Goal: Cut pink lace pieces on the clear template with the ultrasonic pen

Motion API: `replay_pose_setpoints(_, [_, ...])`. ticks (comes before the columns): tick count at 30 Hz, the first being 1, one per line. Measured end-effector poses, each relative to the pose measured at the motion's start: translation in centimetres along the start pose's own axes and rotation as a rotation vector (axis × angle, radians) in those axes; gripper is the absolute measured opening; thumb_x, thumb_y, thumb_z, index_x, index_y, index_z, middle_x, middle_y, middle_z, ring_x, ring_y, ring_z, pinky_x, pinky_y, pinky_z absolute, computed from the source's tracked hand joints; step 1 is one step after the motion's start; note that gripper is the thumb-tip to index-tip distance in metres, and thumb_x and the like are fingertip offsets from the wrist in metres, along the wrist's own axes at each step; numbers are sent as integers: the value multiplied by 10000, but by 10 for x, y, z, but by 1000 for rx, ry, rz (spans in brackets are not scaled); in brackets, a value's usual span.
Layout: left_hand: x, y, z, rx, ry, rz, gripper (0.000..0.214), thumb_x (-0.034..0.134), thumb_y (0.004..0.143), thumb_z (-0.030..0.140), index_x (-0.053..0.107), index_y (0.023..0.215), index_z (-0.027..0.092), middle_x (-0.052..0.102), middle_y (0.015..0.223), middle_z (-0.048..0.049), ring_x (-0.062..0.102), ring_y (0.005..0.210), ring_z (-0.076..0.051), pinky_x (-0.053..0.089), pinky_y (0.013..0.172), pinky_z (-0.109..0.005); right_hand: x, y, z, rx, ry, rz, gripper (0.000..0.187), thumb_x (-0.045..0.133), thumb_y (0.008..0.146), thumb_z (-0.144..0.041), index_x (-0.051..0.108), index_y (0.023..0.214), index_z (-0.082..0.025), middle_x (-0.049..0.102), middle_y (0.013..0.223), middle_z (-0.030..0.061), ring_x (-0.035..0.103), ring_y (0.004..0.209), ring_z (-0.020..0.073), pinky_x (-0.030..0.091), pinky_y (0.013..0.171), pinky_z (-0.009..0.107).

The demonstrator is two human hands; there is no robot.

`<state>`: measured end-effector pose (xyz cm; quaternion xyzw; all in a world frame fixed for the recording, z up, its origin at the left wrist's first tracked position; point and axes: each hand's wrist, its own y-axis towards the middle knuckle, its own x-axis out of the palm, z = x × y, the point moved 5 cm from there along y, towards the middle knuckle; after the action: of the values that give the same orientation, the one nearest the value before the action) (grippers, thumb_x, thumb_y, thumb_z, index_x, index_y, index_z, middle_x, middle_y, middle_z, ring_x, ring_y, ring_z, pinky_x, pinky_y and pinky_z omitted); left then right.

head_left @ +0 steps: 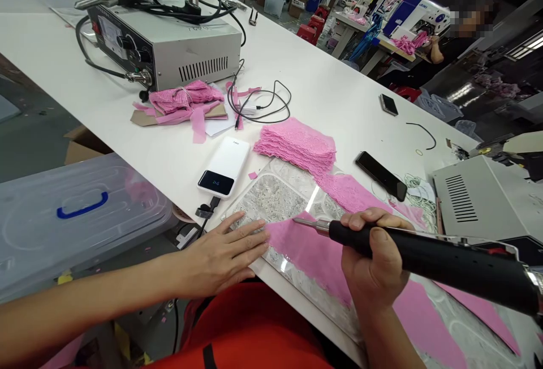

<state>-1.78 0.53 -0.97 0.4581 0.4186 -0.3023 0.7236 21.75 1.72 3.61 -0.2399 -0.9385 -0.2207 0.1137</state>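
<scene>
Pink strip (311,256) lies at the tips of slightly spread left fingers (246,240); right fingers (383,247) grip a black tool (458,261).

Fabric stack (299,144) on table (331,100), between 1 power bank (227,159) left and phone (380,176) right.

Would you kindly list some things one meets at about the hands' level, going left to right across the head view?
Blue handle at lower left → left hand → metal tool tip → right hand → grey vented box at far right
</scene>
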Motion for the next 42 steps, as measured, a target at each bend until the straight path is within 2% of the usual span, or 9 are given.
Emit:
replay_pose_setpoints(15, [0,-2,0,-10,-3,-42,399,453,1014,274,484,1376,108,577,1382,-122,372,1423,-243,188,1224,-476,17,-7,-1,13,53,-118,116,667,749,-185,595,834,-218,577,805,-38,572,639,86,540,669,299])
replay_pose_setpoints(22, [1,-2,0,-5,5,-20,379,427,1027,279,512,1349,98,567,1398,-98,384,1414,-238,133,1237,-454,14,-7,1,30,48,-115,125,674,744,-188,584,826,-220,579,797,-40,573,643,89,540,668,294])
replay_pose_setpoints(29, [2,-3,1,-12,5,-10,385,448,1022,302,515,1343,100,580,1383,-105,386,1414,-236,160,1231,-458,15,-6,0,27,34,-114,131,683,733,-194,575,802,-220,577,784,-43,571,628,92,535,659,301])
replay_pose_setpoints(34, [1,-3,1,-12,22,-5,396,466,1014,297,501,1359,104,564,1397,-118,379,1419,-238,179,1225,-459,24,-10,-3,33,54,-117,126,670,733,-210,585,825,-226,558,786,-40,559,617,88,532,644,298])
replay_pose_setpoints(42, [1,-5,1,-10,16,-25,388,422,1029,305,511,1351,108,564,1395,-126,383,1417,-242,183,1220,-460,41,-21,1,43,91,-218,124,651,778,-192,581,874,-225,550,820,-32,570,656,85,549,673,301])
